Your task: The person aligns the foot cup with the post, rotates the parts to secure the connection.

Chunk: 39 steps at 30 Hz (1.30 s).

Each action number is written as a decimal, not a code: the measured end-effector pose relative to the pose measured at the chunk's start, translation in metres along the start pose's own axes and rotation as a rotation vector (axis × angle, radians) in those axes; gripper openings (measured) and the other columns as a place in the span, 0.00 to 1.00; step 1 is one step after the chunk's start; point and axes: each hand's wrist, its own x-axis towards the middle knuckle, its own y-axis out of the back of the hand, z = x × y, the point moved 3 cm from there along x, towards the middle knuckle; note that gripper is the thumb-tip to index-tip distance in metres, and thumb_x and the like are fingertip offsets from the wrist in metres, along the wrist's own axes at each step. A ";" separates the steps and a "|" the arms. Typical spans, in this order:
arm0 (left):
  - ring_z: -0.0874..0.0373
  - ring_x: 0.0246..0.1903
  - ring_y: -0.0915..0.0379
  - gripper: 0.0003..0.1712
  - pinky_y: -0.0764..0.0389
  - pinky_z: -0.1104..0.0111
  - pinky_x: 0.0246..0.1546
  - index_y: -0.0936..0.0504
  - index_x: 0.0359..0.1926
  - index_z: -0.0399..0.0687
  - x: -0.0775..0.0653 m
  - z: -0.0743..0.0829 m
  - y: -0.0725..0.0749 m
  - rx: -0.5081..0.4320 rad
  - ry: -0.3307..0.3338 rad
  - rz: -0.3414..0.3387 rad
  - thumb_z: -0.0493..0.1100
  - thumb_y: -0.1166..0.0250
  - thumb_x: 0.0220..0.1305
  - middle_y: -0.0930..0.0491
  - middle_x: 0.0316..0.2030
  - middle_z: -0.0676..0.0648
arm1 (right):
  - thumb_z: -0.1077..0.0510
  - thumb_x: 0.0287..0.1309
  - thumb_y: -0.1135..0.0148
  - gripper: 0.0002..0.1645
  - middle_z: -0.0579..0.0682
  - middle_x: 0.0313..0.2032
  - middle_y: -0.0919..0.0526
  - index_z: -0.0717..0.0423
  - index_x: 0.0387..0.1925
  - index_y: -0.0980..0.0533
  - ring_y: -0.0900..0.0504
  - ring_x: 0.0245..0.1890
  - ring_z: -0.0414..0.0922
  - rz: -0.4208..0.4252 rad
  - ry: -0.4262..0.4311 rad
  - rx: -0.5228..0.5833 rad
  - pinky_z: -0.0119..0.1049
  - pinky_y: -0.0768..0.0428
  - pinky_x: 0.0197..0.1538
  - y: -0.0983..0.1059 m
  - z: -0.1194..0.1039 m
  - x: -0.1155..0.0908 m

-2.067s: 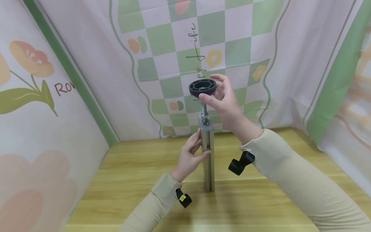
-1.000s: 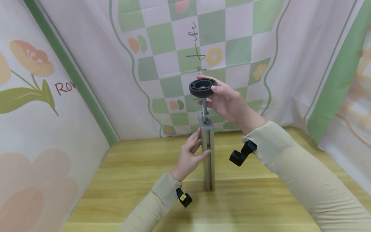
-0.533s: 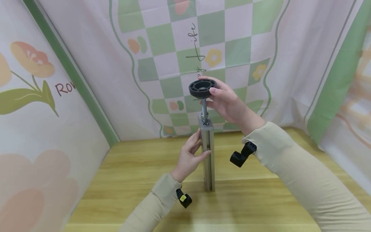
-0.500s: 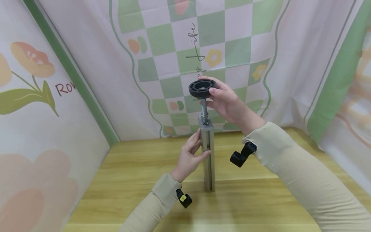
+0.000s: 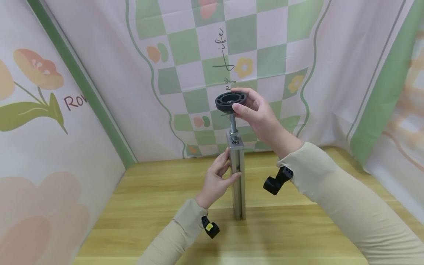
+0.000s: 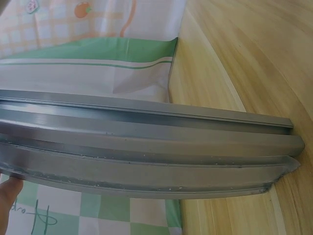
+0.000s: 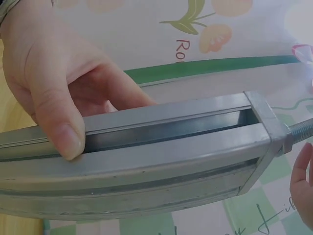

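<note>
A slotted aluminium profile (image 5: 237, 187) stands upright on the wooden table, capped by a metal end plate (image 5: 236, 144). From the plate rises a threaded rod (image 5: 233, 122) with a nut (image 7: 287, 139) at its base, topped by a round black levelling foot (image 5: 225, 106). My left hand (image 5: 214, 182) grips the profile below the plate, thumb across the near face and fingers behind. My right hand (image 5: 261, 114) pinches the foot's rim, thumb at the front and fingers on the far side. In the left wrist view the profile (image 6: 146, 171) reaches down to the tabletop.
The wooden table (image 5: 159, 191) spreads around the profile's base. A printed cloth (image 5: 185, 66) with green checks hangs behind, and a floral cloth (image 5: 39, 147) is on the left. A black camera mount (image 5: 273, 185) is worn on the right wrist, another (image 5: 212, 229) on the left.
My right hand has turned about the levelling foot: its thumb slid from the front to the right side, then back toward the front. The left hand and profile have stayed put.
</note>
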 end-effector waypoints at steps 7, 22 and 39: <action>0.40 0.67 0.46 0.45 0.32 0.64 0.65 0.48 0.69 0.31 0.000 -0.001 0.000 0.012 -0.009 0.001 0.20 0.37 0.53 0.46 0.68 0.32 | 0.66 0.57 0.45 0.24 0.42 0.43 0.21 0.61 0.56 0.34 0.22 0.43 0.38 0.091 0.020 -0.117 0.23 0.22 0.49 0.000 0.000 -0.002; 0.40 0.68 0.47 0.45 0.34 0.64 0.66 0.49 0.69 0.31 0.000 -0.003 0.000 0.007 0.003 -0.003 0.19 0.38 0.53 0.46 0.68 0.32 | 0.64 0.53 0.35 0.28 0.45 0.40 0.23 0.64 0.55 0.34 0.21 0.33 0.38 0.251 0.079 -0.403 0.24 0.20 0.38 -0.008 -0.003 -0.006; 0.40 0.67 0.45 0.45 0.33 0.64 0.65 0.49 0.70 0.33 0.000 -0.003 0.001 0.015 0.006 -0.005 0.21 0.38 0.54 0.46 0.68 0.33 | 0.55 0.42 0.23 0.35 0.46 0.33 0.24 0.64 0.48 0.33 0.28 0.34 0.40 0.426 0.179 -0.570 0.30 0.27 0.44 -0.018 -0.007 -0.008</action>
